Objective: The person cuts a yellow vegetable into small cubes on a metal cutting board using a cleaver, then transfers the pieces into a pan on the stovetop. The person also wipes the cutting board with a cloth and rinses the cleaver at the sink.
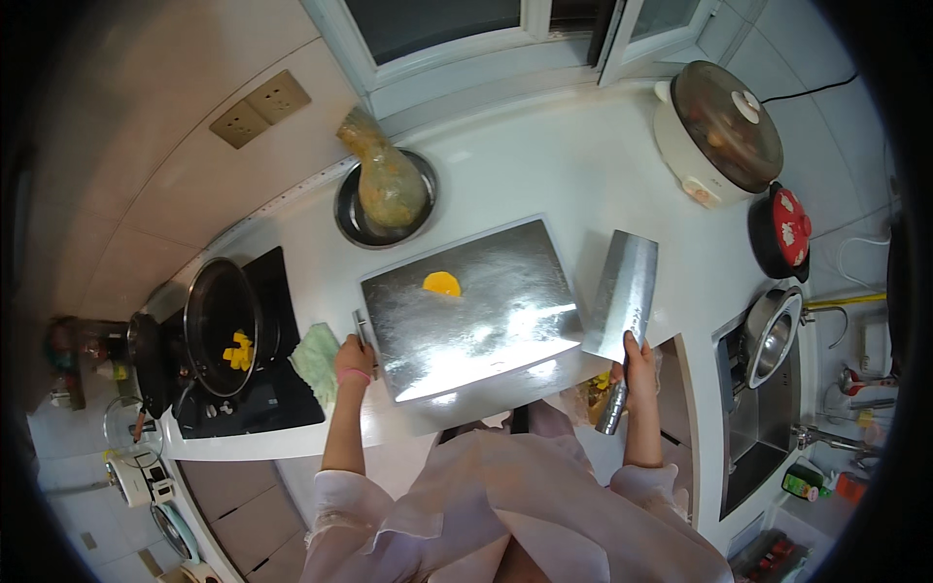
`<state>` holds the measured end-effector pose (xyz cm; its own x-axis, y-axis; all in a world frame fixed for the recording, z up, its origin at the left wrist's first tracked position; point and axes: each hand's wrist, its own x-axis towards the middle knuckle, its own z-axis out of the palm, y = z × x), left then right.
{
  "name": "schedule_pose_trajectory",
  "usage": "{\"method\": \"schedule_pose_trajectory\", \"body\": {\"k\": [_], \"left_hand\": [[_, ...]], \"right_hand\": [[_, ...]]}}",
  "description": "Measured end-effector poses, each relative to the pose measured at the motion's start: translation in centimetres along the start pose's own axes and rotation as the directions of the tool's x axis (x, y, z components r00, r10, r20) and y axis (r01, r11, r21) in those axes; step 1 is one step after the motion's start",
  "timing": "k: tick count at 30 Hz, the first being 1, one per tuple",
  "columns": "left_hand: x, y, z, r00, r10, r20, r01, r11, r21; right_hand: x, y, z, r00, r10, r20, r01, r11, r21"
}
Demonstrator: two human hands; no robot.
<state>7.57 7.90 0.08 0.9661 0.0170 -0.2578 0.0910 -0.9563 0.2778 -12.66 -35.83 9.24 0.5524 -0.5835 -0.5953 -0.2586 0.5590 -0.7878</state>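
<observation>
My right hand (636, 372) grips the metal handle of a broad-bladed cleaver (625, 291), its blade pointing away from me over the counter at the right of the board. At the left side my left hand (355, 358) is closed around a small utensil (360, 327), perhaps a peeler or small knife; its lower part is hidden by the fingers. Between the hands lies a metal cutting board (474, 321), with one yellow-orange slice (442, 283) on its upper left part. Beside my left hand rests a pale green cloth (315, 362).
Yellow chunks (239, 351) lie in a dark pan (211, 313) on the black cooktop (291, 408). Behind the board, a metal bowl (426, 169) holds a filled plastic bag (393, 191). An electric pot (685, 153), a red-lidded pot (789, 227) and a sink (758, 437) are at right.
</observation>
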Motion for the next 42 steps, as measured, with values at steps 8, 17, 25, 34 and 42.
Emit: {"method": "schedule_pose_trajectory", "body": {"k": [8, 17, 25, 34, 42], "left_hand": [[-2.6, -9.6, -2.8, 0.952, 0.257, -0.167, -0.24, 0.964, 0.112], [-13.7, -11.0, -0.8, 0.699, 0.706, 0.109, -0.705, 0.707, -0.057], [-13.4, -7.3, 0.9, 0.617, 0.778, 0.12, -0.761, 0.628, -0.162], [-15.4, 13.1, 9.9, 0.47, 0.88, 0.065, -0.853, 0.472, -0.223], [-17.3, 36.0, 19.5, 0.363, 0.931, -0.021, -0.908, 0.349, -0.233]], "right_hand": [[-2.1, 2.6, 0.7, 0.998, -0.037, -0.043, 0.035, 0.999, -0.035], [-7.2, 5.4, -0.5, 0.985, -0.084, -0.154, 0.073, 0.994, -0.078], [-10.7, 6.4, -7.2, 0.944, -0.069, -0.323, 0.055, 0.997, -0.051], [-7.9, 3.2, -15.5, 0.947, -0.101, -0.306, 0.095, 0.995, -0.032], [-5.6, 1.7, -19.5, 0.958, -0.068, -0.279, 0.065, 0.998, -0.021]]}}
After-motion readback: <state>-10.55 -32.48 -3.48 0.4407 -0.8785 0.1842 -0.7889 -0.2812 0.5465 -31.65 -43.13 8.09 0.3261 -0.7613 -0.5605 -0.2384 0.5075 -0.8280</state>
